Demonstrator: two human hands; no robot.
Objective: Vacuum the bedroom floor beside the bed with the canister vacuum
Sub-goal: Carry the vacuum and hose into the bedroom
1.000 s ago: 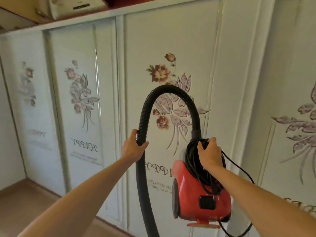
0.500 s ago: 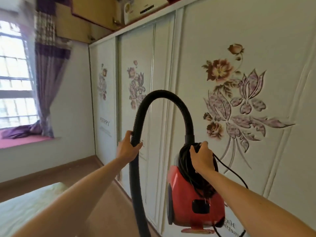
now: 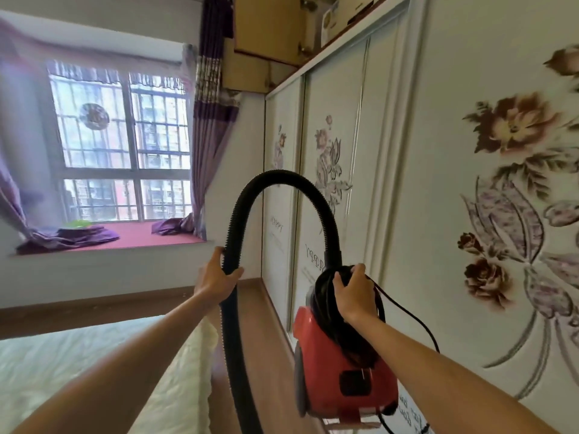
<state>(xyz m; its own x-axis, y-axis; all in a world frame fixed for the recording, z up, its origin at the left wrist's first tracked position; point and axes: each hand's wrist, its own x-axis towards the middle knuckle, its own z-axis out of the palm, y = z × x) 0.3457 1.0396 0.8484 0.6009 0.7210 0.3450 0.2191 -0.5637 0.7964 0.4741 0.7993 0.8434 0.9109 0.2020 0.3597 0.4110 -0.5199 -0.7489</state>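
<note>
I carry a red canister vacuum (image 3: 341, 371) in the air. My right hand (image 3: 352, 289) grips its top, over the black cord (image 3: 326, 296) coiled round the handle. A black ribbed hose (image 3: 282, 183) arches up from the canister and drops down on the left. My left hand (image 3: 217, 277) grips that hose partway down. The lower end of the hose runs out of view at the bottom. The bed (image 3: 94, 371) with a pale cover lies at the lower left. A strip of wooden floor (image 3: 257, 324) runs between bed and wardrobe.
White sliding wardrobe doors (image 3: 454, 214) with flower prints fill the right side. A barred window (image 3: 122, 151) with purple curtains (image 3: 210, 136) and a red sill seat (image 3: 141, 236) stands ahead. A loose length of cord (image 3: 416, 321) hangs from the canister by the wardrobe.
My view has swung left from the wardrobe doors to the window, bed and floor strip. Both hands keep the same grips on hose and vacuum.
</note>
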